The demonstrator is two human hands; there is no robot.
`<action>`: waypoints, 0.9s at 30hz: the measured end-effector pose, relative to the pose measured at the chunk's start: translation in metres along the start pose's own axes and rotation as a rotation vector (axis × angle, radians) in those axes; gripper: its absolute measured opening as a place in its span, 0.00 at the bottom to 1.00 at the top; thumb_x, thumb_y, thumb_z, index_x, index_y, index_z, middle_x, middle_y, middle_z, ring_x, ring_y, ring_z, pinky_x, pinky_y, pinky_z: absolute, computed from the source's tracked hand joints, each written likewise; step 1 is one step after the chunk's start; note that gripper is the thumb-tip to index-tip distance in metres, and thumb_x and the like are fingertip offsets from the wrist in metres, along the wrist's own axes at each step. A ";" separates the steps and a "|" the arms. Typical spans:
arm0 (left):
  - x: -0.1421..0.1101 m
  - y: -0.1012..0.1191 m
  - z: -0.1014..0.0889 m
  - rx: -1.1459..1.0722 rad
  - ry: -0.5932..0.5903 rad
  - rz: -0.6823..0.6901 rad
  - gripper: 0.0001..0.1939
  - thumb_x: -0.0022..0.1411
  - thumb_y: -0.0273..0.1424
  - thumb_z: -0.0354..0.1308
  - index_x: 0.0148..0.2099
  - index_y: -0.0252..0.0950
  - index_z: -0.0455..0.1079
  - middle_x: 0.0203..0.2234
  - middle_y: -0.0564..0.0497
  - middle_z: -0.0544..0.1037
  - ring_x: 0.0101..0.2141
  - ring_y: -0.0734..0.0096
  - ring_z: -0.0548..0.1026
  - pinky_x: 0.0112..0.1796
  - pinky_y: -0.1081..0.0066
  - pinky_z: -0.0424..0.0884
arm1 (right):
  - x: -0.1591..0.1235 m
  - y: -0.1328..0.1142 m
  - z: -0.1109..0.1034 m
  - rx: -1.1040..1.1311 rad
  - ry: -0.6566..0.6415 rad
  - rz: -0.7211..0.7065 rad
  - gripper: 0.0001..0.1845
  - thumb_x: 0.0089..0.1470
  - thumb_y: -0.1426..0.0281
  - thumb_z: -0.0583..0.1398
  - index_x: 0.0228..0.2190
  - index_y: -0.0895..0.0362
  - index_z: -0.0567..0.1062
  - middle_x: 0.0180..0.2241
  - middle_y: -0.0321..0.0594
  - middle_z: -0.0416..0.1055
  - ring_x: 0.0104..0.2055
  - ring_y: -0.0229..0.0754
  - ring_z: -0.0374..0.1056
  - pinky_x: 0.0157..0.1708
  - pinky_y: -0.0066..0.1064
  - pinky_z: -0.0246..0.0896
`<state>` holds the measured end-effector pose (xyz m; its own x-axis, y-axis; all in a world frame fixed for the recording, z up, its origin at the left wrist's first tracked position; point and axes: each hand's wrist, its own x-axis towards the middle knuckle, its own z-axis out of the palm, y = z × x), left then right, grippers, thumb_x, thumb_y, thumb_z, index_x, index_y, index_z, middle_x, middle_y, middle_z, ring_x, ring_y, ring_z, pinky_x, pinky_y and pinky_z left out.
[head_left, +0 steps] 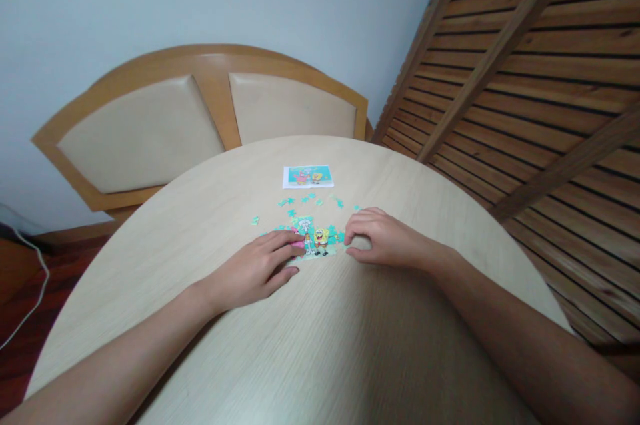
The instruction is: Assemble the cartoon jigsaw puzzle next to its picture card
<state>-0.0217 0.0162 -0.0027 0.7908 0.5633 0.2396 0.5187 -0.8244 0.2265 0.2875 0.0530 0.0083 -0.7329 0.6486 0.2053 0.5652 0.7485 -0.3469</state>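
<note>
A partly joined jigsaw puzzle (321, 241) with cartoon figures lies on the round table, between my two hands. Over its left side rests my left hand (263, 263), fingers stretched out and lying on the pieces, hiding part of the pink figure. My right hand (377, 236) is at the puzzle's right edge, its fingers curled with a gap between thumb and fingertips; no piece shows between them. Loose green puzzle pieces (291, 213) are scattered just beyond the joined part, several of them towards the picture card.
A picture card (309, 177) with the same cartoon figures lies farther back on the pale wooden table (225, 185). Behind the table stands a padded wooden headboard or bench back (210, 58) against the wall. Slatted wooden panelling (530, 78) rises at the right. A white cable (40, 278) hangs at the left.
</note>
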 end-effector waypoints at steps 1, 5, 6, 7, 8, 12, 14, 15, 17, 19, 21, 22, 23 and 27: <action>0.000 0.000 0.000 0.002 -0.002 -0.001 0.15 0.75 0.34 0.50 0.60 0.38 0.68 0.59 0.41 0.71 0.62 0.57 0.67 0.61 0.53 0.68 | 0.000 0.000 0.000 -0.003 0.002 -0.010 0.01 0.54 0.71 0.64 0.32 0.53 0.78 0.36 0.38 0.79 0.43 0.45 0.74 0.51 0.41 0.60; 0.000 0.000 0.000 0.000 -0.002 -0.004 0.15 0.74 0.34 0.51 0.60 0.38 0.68 0.59 0.41 0.71 0.61 0.57 0.68 0.61 0.54 0.68 | -0.001 0.002 -0.001 -0.007 0.007 -0.049 0.03 0.57 0.69 0.63 0.33 0.52 0.79 0.36 0.38 0.80 0.42 0.45 0.75 0.50 0.40 0.61; 0.000 0.000 0.000 0.000 -0.001 -0.004 0.15 0.74 0.34 0.51 0.60 0.38 0.68 0.58 0.41 0.72 0.61 0.56 0.68 0.60 0.54 0.68 | -0.001 0.002 -0.001 -0.008 0.009 -0.059 0.04 0.57 0.69 0.63 0.33 0.52 0.80 0.36 0.38 0.80 0.42 0.45 0.75 0.49 0.40 0.61; 0.000 0.000 0.000 0.001 0.000 -0.002 0.15 0.74 0.34 0.51 0.60 0.38 0.68 0.58 0.41 0.72 0.61 0.56 0.68 0.60 0.53 0.69 | -0.001 0.003 -0.001 -0.008 0.009 -0.069 0.04 0.58 0.69 0.63 0.32 0.52 0.80 0.36 0.38 0.80 0.41 0.45 0.75 0.48 0.39 0.61; 0.000 0.001 0.000 0.000 0.002 -0.001 0.15 0.74 0.34 0.51 0.60 0.38 0.68 0.58 0.41 0.72 0.61 0.56 0.68 0.60 0.53 0.69 | -0.001 0.003 -0.001 -0.007 0.009 -0.078 0.05 0.58 0.68 0.63 0.31 0.52 0.80 0.35 0.38 0.80 0.40 0.44 0.75 0.48 0.39 0.62; 0.000 0.001 -0.001 -0.010 0.011 0.005 0.15 0.74 0.33 0.51 0.59 0.39 0.69 0.58 0.42 0.72 0.61 0.55 0.69 0.60 0.53 0.69 | -0.002 0.001 -0.002 0.018 0.002 -0.096 0.06 0.58 0.68 0.63 0.30 0.52 0.81 0.33 0.38 0.80 0.38 0.43 0.75 0.46 0.37 0.63; 0.000 0.001 0.000 -0.008 0.008 0.011 0.15 0.74 0.32 0.51 0.59 0.38 0.69 0.59 0.42 0.72 0.61 0.55 0.69 0.60 0.53 0.69 | -0.001 -0.001 -0.003 0.043 0.000 -0.099 0.07 0.58 0.68 0.63 0.29 0.52 0.80 0.32 0.37 0.80 0.38 0.43 0.75 0.45 0.37 0.63; 0.000 0.001 0.000 -0.004 0.005 0.017 0.15 0.74 0.32 0.51 0.59 0.38 0.69 0.59 0.41 0.72 0.61 0.55 0.69 0.60 0.53 0.69 | -0.001 -0.001 -0.002 0.054 0.011 -0.095 0.07 0.59 0.69 0.62 0.30 0.52 0.80 0.32 0.38 0.80 0.37 0.43 0.75 0.45 0.37 0.64; 0.000 0.000 0.001 0.011 0.005 0.035 0.15 0.75 0.32 0.50 0.60 0.37 0.68 0.59 0.41 0.72 0.61 0.54 0.69 0.60 0.52 0.69 | 0.000 0.001 -0.001 0.055 0.081 -0.058 0.06 0.60 0.69 0.61 0.34 0.53 0.80 0.35 0.39 0.80 0.39 0.44 0.75 0.46 0.38 0.65; 0.000 0.000 0.002 0.021 0.012 0.058 0.15 0.75 0.31 0.50 0.60 0.37 0.68 0.59 0.41 0.72 0.60 0.55 0.70 0.60 0.51 0.69 | 0.000 0.006 0.003 0.013 0.189 0.020 0.09 0.61 0.69 0.59 0.40 0.55 0.79 0.40 0.43 0.80 0.44 0.46 0.74 0.48 0.40 0.65; 0.001 0.000 0.003 0.025 0.019 0.076 0.15 0.75 0.31 0.50 0.60 0.37 0.68 0.58 0.41 0.72 0.60 0.55 0.70 0.59 0.51 0.69 | 0.002 0.013 0.009 -0.054 0.258 0.098 0.14 0.63 0.69 0.57 0.47 0.56 0.77 0.47 0.47 0.79 0.50 0.50 0.72 0.52 0.45 0.65; 0.001 0.001 0.004 0.024 0.021 0.081 0.15 0.75 0.30 0.50 0.60 0.37 0.68 0.58 0.41 0.73 0.60 0.56 0.70 0.59 0.51 0.70 | 0.002 0.017 0.012 -0.080 0.262 0.118 0.17 0.64 0.68 0.56 0.51 0.57 0.76 0.50 0.48 0.77 0.53 0.51 0.71 0.54 0.47 0.64; 0.002 0.001 0.004 0.024 0.023 0.084 0.15 0.75 0.30 0.50 0.60 0.37 0.68 0.58 0.41 0.73 0.60 0.55 0.70 0.59 0.51 0.70 | 0.003 0.021 0.016 -0.099 0.250 0.133 0.19 0.65 0.67 0.55 0.54 0.57 0.74 0.53 0.49 0.76 0.56 0.52 0.69 0.56 0.48 0.63; 0.004 0.003 0.005 0.017 0.019 0.089 0.15 0.75 0.30 0.49 0.59 0.36 0.68 0.57 0.41 0.73 0.60 0.55 0.69 0.59 0.51 0.69 | 0.009 0.028 0.025 -0.142 0.139 0.199 0.27 0.67 0.64 0.52 0.64 0.56 0.65 0.65 0.46 0.64 0.66 0.54 0.59 0.64 0.52 0.54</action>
<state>-0.0152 0.0158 -0.0053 0.8276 0.4886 0.2763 0.4521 -0.8720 0.1878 0.2875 0.0765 -0.0230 -0.5486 0.7903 0.2731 0.7476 0.6098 -0.2630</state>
